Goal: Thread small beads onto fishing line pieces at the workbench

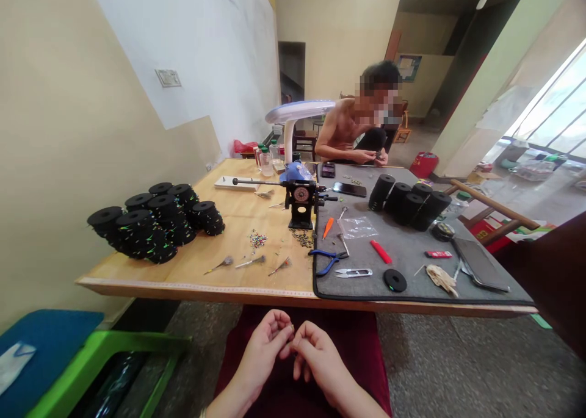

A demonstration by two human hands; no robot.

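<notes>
Both hands sit low over the lap, below the counter's (206,287) near edge with a clear gap under it; the left hand (263,345) and right hand (318,351) meet fingertip to fingertip, curled in a pinch. Whatever they're pinching is too tiny to make out, so can't tell what's held or what it looks like, and the forearms are cut off at the bottom. Nearest stuff up top is the grey mat (412,253) at the near edge with snips (353,273) and blue pliers (327,259).
</notes>
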